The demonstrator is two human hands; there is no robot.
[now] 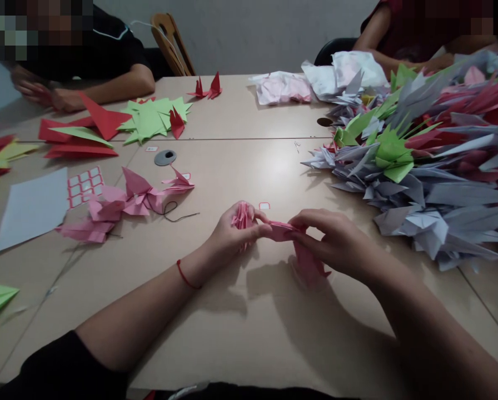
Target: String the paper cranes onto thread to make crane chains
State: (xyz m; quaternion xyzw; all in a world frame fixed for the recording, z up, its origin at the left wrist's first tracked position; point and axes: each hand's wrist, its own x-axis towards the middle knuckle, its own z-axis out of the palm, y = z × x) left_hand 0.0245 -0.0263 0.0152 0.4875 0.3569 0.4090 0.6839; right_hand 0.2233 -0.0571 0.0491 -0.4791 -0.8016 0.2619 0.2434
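Observation:
My left hand (228,236) is closed around a bundle of folded pink papers (242,218), and its thumb and finger also pinch the left end of a flat pink folded paper (280,231). The other end of that paper is between the thumb and fingers of my right hand (336,236). Below my right fingers another pink paper piece (309,265) shows, partly hidden and blurred; I cannot tell if it is held or lies on the table. To the left lie several pink paper cranes (138,191) beside a dark thread (174,215).
A large heap of grey, red and green paper cranes (416,194) covers the right side. Red folded papers (82,133), green ones (153,119), a white sheet (34,205) and a sticker sheet (85,186) lie left. White plastic bags (280,89) lie at the back. Two people sit opposite.

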